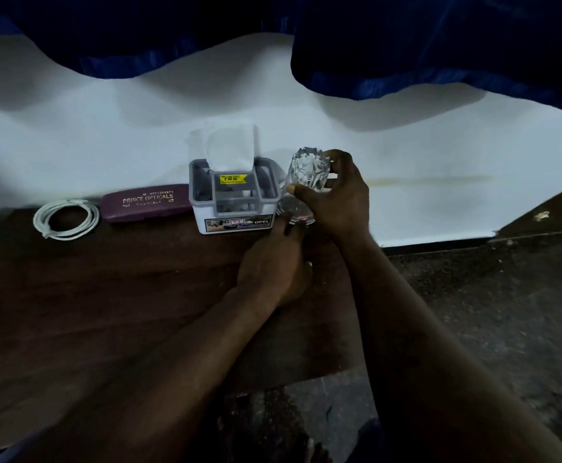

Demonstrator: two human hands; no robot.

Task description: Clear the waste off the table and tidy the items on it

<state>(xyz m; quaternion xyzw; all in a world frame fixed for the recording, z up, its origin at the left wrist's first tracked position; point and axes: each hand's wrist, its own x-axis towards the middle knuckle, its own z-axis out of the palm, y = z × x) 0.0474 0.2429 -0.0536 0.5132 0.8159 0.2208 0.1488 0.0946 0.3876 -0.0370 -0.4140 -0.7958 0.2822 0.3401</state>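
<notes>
- A dark brown wooden desk [89,295] fills the lower left of the frame, set against a white wall.
- Along its far edge, left to right, lie a coiled white cable [66,219], a purple hard spectacle case [146,202] and a grey-and-white plastic box [233,195] with white tissue rising from its top.
- A crumpled clear plastic wrapper [308,175], which looks like the waste, is at the centre of the frame, just right of the box and at the desk's right edge. It stands roughly upright, its long axis running top to bottom.
- The right hand [334,195] is curled around the wrapper's upper part, thumb and fingers closed on it.
- The left hand [273,265], just below, rests palm down on the desk, its fingertips touching the wrapper's lower end; whether they pinch it cannot be told.
- Both hands reach it; the right has the firmer hold.
</notes>
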